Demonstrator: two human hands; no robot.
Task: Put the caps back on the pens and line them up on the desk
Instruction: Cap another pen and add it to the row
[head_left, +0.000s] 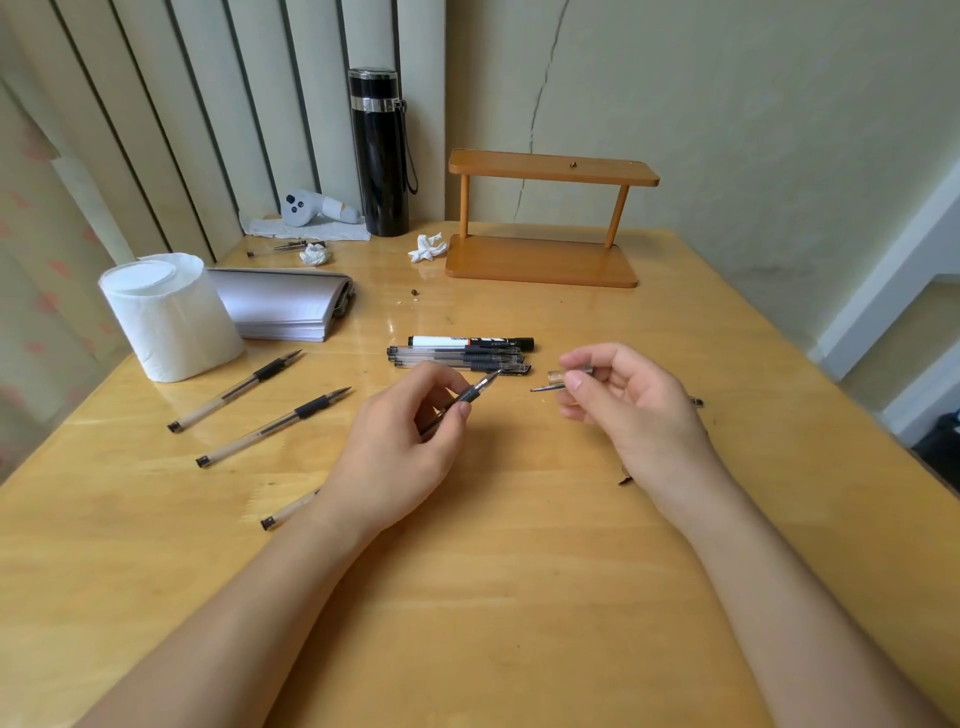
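My left hand (400, 447) grips an uncapped clear gel pen (475, 391) by its black grip, tip pointing up and right. My right hand (631, 402) pinches a clear pen cap (558, 375) with its clip hanging below, a short gap to the right of the pen tip. Just beyond my hands, a white marker (470, 342) and capped gel pens (457, 358) lie side by side in a row. Two uncapped pens (236, 389) (272, 426) lie at the left. Another pen (288, 512) shows partly under my left wrist.
A tissue roll (169, 314) and a notebook (283, 306) sit at the left. A black flask (379, 150), a white controller (311, 208) and a wooden shelf (545, 218) stand at the back. A dark cap (625, 480) lies by my right wrist on the wooden desk (519, 597).
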